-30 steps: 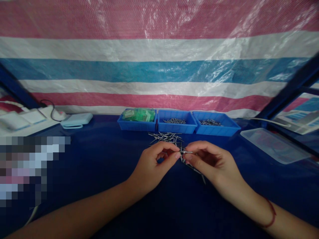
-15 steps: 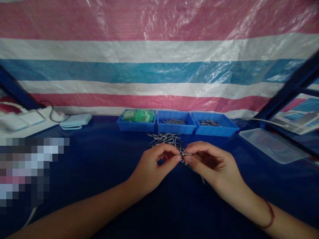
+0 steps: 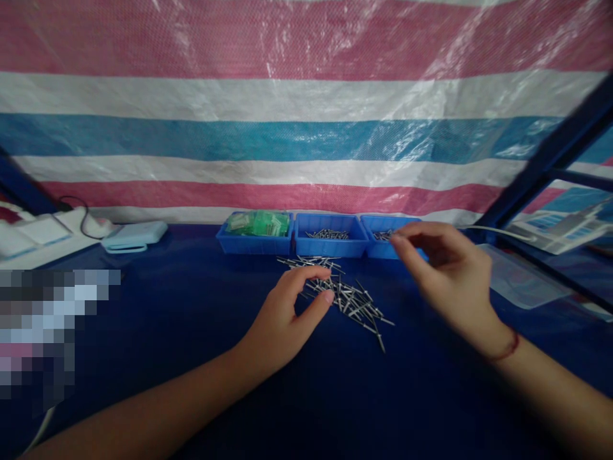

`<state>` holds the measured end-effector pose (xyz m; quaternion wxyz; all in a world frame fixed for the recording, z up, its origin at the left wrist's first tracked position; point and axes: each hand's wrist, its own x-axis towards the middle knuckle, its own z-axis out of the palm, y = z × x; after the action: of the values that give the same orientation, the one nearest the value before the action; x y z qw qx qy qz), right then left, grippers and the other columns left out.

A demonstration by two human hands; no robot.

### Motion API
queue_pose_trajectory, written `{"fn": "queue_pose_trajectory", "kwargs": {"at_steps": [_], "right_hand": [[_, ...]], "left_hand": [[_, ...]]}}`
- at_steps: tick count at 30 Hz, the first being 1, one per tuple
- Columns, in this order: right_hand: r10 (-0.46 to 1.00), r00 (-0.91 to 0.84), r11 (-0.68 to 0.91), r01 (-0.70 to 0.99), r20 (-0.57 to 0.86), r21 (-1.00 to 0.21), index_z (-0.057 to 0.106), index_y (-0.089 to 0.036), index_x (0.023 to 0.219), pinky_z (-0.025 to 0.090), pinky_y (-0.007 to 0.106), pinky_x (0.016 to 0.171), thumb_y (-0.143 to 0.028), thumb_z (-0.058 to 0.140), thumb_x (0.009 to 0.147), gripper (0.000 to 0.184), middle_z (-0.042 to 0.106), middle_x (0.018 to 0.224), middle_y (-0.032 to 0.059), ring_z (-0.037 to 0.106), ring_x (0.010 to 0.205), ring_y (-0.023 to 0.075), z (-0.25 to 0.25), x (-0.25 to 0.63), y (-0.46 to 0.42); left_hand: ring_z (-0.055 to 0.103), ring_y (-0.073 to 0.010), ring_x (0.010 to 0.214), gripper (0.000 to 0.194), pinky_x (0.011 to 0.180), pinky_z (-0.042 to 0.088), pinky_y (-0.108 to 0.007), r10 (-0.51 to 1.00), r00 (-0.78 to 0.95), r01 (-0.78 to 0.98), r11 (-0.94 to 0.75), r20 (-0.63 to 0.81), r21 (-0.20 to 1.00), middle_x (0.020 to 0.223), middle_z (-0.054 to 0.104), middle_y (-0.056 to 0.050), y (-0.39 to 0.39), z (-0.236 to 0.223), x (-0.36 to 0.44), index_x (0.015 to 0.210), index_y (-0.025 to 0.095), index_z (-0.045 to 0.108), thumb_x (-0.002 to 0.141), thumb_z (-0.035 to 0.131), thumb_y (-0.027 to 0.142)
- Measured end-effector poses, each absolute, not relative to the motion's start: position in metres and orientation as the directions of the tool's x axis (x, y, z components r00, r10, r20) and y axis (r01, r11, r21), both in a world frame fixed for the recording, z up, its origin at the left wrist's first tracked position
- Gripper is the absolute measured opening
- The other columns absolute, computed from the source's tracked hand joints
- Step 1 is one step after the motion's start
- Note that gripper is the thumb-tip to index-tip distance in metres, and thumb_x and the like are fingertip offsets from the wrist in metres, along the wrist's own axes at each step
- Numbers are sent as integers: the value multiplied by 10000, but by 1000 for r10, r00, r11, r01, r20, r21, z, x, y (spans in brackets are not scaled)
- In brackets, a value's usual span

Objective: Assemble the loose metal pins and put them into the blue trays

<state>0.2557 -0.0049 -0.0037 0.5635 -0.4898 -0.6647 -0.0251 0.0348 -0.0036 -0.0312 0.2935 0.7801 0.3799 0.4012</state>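
Observation:
My left hand (image 3: 292, 313) is open over the near left side of a pile of blind rivets (image 3: 354, 300). Its thumb and forefinger are apart, with nothing visible between them. My right hand (image 3: 445, 275) is raised at the right blue bin (image 3: 395, 249), thumb and forefinger pinched together in front of the bin's rivets (image 3: 382, 235). Whatever the pinch holds is too small to make out. The hand covers the right part of that bin. Beside it, the middle blue bin (image 3: 330, 248) contains more rivets (image 3: 328, 234).
The left blue bin (image 3: 253, 245) holds green plastic packets (image 3: 268, 223). A light-blue case (image 3: 134, 236) and a white power strip (image 3: 52, 233) lie on the left. Behind my right hand is a clear plastic lid (image 3: 522, 281). Striped sheeting (image 3: 287, 140) hangs behind the bins.
My hands, together on a rivet above the pile before, have separated. The right hand has moved up and right to the right bin; the left has opened its fingers. The view has shifted slightly.

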Motion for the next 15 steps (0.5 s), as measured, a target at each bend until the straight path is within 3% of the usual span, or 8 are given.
{"fn": "queue_pose_trajectory", "kwargs": {"at_steps": [2, 7, 11, 15], "right_hand": [[576, 56, 383, 863, 816, -329, 598, -210, 898, 505, 370, 731, -238, 541, 832, 92, 643, 865, 64, 612, 756, 195, -5, 281, 13], [642, -103, 334, 929, 760, -157, 622, -193, 902, 471, 432, 807, -205, 545, 792, 135, 663, 882, 84, 607, 868, 260, -16, 306, 30], [653, -175, 391, 911, 737, -130, 609, -186, 936, 466, 420, 811, -212, 510, 823, 152, 660, 915, 84, 595, 879, 248, -15, 284, 16], [656, -297, 527, 838, 694, -141, 598, -186, 958, 460, 418, 831, -193, 509, 831, 156, 648, 938, 87, 590, 904, 236, -12, 260, 1]], "left_hand": [[558, -185, 1000, 182, 884, 426, -351, 808, 402, 372, -574, 431, 729, 1070, 621, -42, 0, -30, 33, 1039, 222, 566, 865, 512, 222], [555, -198, 1002, 169, 892, 409, -372, 826, 296, 507, -562, 480, 653, 1026, 635, -37, 16, -29, 24, 982, 205, 575, 842, 489, 165], [543, -240, 991, 204, 851, 403, -418, 877, 316, 697, -474, 363, 537, 1010, 641, -41, 32, -28, 13, 938, 202, 617, 799, 484, 136], [542, -251, 930, 162, 797, 386, -422, 821, 471, 759, -563, 322, 327, 972, 640, -29, 37, -30, 9, 899, 221, 638, 789, 519, 227]]}}
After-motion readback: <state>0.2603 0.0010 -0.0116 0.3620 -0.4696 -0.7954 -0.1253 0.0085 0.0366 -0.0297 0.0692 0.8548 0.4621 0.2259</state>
